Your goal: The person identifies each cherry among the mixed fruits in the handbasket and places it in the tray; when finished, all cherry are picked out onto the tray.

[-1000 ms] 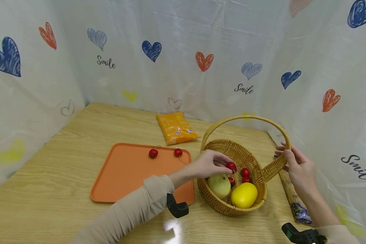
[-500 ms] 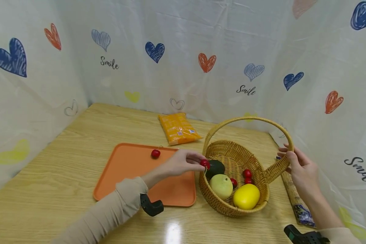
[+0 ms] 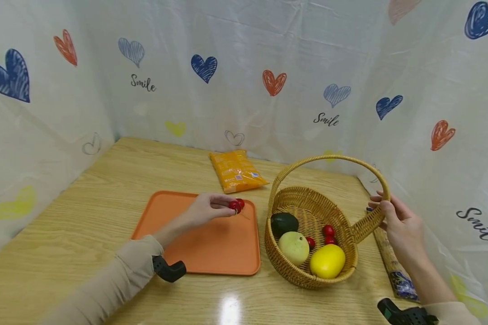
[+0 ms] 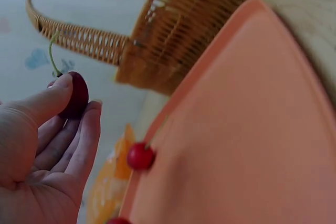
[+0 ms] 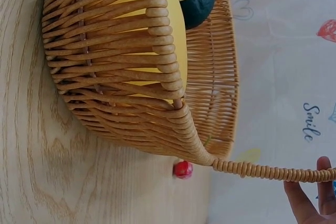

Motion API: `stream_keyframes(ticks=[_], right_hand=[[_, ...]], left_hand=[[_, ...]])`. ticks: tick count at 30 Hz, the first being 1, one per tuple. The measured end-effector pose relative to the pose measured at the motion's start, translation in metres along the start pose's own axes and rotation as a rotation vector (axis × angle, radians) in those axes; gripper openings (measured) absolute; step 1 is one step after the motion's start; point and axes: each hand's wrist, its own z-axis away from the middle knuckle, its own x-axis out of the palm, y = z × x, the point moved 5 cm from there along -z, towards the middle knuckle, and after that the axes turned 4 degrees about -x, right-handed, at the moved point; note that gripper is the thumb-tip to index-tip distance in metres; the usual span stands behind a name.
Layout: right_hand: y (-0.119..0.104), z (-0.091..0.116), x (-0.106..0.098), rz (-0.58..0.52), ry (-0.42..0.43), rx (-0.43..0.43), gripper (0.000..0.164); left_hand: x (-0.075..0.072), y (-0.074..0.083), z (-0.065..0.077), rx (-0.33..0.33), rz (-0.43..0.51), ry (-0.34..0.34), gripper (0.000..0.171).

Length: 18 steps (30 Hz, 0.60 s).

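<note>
Over the orange tray, my left hand pinches a red cherry by thumb and fingers, its green stem pointing up in the left wrist view. Another cherry lies near the tray's edge. A third cherry is partly cut off at the bottom of that view. My right hand grips the handle of the wicker basket. Inside the basket are a dark green oval fruit, a pale green round fruit, a yellow lemon and red cherries.
Behind the tray lies an orange packet. A long patterned packet lies right of the basket, partly behind my right arm. A white curtain printed with hearts borders the wooden table.
My left hand has moved left with the cherry, from above the basket to above the tray. My right hand keeps its grip on the basket handle.
</note>
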Motion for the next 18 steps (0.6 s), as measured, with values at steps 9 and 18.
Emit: stream_keyframes(ticks=[9, 18], right_hand=[[0.000, 0.000, 0.001, -0.004, -0.002, -0.004, 0.038], [0.001, 0.000, 0.000, 0.005, -0.002, -0.001, 0.038]], left_hand=[[-0.057, -0.011, 0.023, -0.055, -0.058, 0.133, 0.047], [-0.107, -0.021, 0.050, -0.089, -0.197, 0.252, 0.058]])
